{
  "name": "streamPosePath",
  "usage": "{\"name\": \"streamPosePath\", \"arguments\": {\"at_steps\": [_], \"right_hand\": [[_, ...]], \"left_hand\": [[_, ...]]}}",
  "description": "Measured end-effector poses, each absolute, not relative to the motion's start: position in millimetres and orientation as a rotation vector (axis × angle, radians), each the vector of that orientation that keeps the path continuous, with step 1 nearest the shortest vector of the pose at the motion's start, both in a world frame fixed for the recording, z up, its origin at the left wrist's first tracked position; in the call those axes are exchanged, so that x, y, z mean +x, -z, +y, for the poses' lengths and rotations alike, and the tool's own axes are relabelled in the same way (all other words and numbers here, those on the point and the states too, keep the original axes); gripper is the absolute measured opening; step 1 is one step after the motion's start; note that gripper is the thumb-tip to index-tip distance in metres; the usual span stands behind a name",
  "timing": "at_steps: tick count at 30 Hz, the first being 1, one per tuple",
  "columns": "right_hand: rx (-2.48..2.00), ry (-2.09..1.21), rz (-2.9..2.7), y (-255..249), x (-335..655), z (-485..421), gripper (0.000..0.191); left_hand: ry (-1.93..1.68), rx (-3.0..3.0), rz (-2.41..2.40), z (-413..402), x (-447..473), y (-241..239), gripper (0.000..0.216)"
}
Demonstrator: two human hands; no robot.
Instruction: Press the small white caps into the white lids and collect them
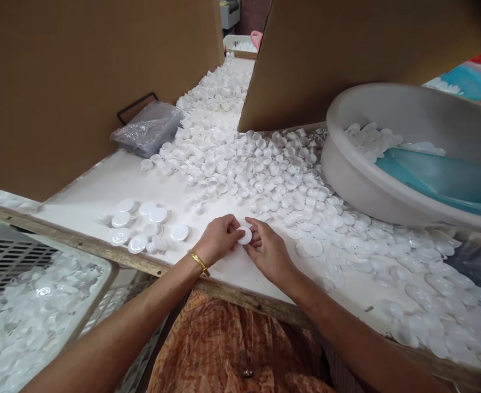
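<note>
Both of my hands meet just above the white table (113,185), near its front edge. My left hand (218,239), with a gold bangle at the wrist, and my right hand (267,251) pinch one small round white plastic cap (245,236) between their fingertips. A big heap of small white caps (256,169) covers the table beyond my hands. A little group of wider flat white lids (142,226) lies to the left of my left hand. One larger lid (313,247) lies just right of my right hand.
A large grey basin (387,185) holding white parts and a teal scoop (440,177) stands at the right. A slotted crate (11,256) filled with clear parts sits at lower left. Cardboard walls (80,82) rise behind; a plastic bag (148,128) lies at the left wall.
</note>
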State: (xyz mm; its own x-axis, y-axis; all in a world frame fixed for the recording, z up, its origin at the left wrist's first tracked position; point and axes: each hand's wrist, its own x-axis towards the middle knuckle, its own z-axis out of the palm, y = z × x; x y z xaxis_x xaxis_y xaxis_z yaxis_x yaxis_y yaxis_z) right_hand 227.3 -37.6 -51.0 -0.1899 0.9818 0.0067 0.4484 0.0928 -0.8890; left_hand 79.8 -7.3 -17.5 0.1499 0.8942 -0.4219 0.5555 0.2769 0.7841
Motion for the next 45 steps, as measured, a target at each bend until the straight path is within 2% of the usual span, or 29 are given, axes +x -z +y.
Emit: {"name": "streamPosePath", "arguments": {"at_steps": [3, 8, 10, 15, 20, 24, 31, 35, 38, 41, 45], "right_hand": [[-1.378, -1.086, -1.729, 47, 229, -39, 0.051], [-1.378, -1.12, -1.649, 46, 229, -37, 0.019], [-1.396, -1.148, -1.593, 47, 227, -36, 0.013], [-1.433, -1.164, -1.517, 46, 223, -38, 0.022], [-1.362, -1.346, -1.382, 48, 227, -45, 0.039], [-1.455, -1.335, -1.356, 48, 226, -50, 0.05], [-1.422, -1.335, -1.348, 53, 224, -36, 0.044], [-1.254, -1.53, -1.328, 51, 228, -36, 0.026], [-1.205, -1.617, -1.487, 42, 228, -50, 0.027], [-1.25, -1.408, -1.799, 26, 234, -60, 0.027], [-1.516, -0.9, -1.983, 5, 275, -60, 0.017]], "left_hand": [[-0.397, 1.384, 1.504, -6, 81, 16, 0.012], [-0.302, 1.455, 1.562, -5, 76, 12, 0.018], [-0.328, 1.618, 1.684, -2, 76, 8, 0.023], [-0.68, 2.088, 1.933, 11, 104, 7, 0.032], [-0.419, 2.445, 1.927, 18, 125, 27, 0.05], [-0.375, 2.54, 1.878, 16, 123, 35, 0.055], [-0.411, 2.521, 1.884, 26, 129, 30, 0.056], [-0.418, 2.525, 1.918, 18, 122, 26, 0.049], [-0.305, 2.568, 1.94, 4, 94, 19, 0.052], [-0.113, 2.592, 2.055, -3, 55, 7, 0.053], [0.033, 2.525, 2.176, -3, 16, -4, 0.047]]}}
